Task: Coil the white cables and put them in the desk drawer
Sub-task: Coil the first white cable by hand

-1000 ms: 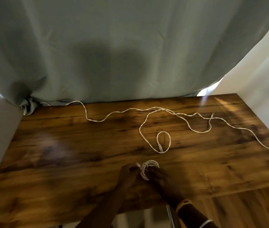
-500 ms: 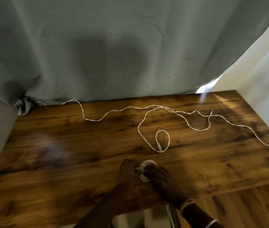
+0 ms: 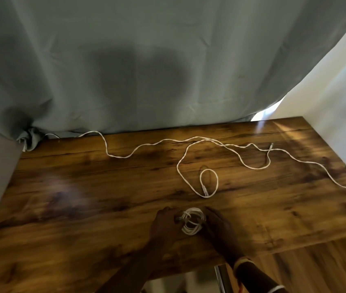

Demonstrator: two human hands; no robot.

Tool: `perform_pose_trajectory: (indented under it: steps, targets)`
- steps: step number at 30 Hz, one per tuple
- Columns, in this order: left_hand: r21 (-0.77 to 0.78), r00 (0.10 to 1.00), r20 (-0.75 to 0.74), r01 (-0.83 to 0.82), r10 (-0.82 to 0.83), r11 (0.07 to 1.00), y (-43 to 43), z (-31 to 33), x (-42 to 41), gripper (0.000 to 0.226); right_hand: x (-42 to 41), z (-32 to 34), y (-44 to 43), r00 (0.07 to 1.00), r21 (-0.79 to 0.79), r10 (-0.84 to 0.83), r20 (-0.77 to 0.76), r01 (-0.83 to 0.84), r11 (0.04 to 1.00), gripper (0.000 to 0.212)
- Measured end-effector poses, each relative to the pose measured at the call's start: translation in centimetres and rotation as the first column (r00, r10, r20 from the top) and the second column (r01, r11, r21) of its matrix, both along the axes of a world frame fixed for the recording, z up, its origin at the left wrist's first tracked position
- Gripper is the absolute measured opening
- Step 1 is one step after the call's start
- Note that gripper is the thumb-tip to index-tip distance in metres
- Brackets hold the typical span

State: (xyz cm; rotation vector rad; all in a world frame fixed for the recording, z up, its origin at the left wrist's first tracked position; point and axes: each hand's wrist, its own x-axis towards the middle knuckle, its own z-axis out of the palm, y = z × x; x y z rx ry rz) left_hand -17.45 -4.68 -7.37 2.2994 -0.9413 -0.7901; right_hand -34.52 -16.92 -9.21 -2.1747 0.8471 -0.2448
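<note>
A small coil of white cable [image 3: 192,220] lies on the wooden desk [image 3: 62,197] near its front edge. My left hand [image 3: 164,226] rests on the desk at the coil's left side, fingertips touching it by a plug end. Along the coil's right side lies my right hand [image 3: 218,227], fingers stretched out. Behind them, loose white cable [image 3: 209,182] snakes over the desk, forming a small loop in the middle. Another long strand [image 3: 106,151] runs from the back left corner to the right edge. No drawer is in view.
A grey-green curtain [image 3: 146,70] hangs right behind the desk and bunches at its back left corner. White walls close in on both sides. Wooden floor [image 3: 316,267] and a metal desk leg [image 3: 218,278] show below the front edge.
The coil was held between both hands a little above the desk. It now lies flat on the desk and my hands have spread apart to either side of it.
</note>
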Motion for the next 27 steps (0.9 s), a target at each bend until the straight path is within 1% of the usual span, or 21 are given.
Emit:
perform_pose_trajectory:
  steps: [2,6,9,11,14,20,27]
  targets:
    - [-0.003,1.0,-0.001,0.008,-0.008,1.0,0.0,-0.3,0.1,0.034,0.3,0.6,0.1,1.0,0.034,-0.007,0.002,0.007,0.999,0.035]
    - [0.06,0.998,-0.041,0.055,-0.053,0.997,0.0,-0.5,0.0,0.026,0.5,0.8,0.1,0.998,0.038,0.014,-0.055,-0.012,0.999,0.025]
    - [0.121,0.998,-0.038,0.048,-0.044,0.991,0.3,-0.7,-0.2,0.031,0.7,0.7,0.4,0.993,-0.001,-0.02,-0.121,0.02,1.0,0.017]
    - [0.119,0.998,-0.057,0.026,-0.02,0.993,0.5,-0.8,-0.2,0.036,0.8,0.6,0.5,0.989,-0.009,-0.067,-0.133,0.066,0.998,0.012]
    - [0.081,0.996,-0.09,0.028,-0.02,0.996,0.7,-1.0,-0.1,0.033,0.8,0.6,0.5,0.985,-0.02,-0.062,-0.164,0.06,0.998,0.019]
    - [-0.006,0.991,-0.131,0.037,-0.037,0.999,1.0,-0.9,-0.2,0.024,0.6,0.6,0.6,0.984,-0.016,-0.089,-0.155,0.088,0.996,0.022]
    - [-0.043,0.988,-0.139,0.064,-0.07,0.997,0.9,-0.3,-0.6,0.028,0.7,0.8,1.0,0.989,0.021,-0.098,-0.108,0.101,0.995,0.024]
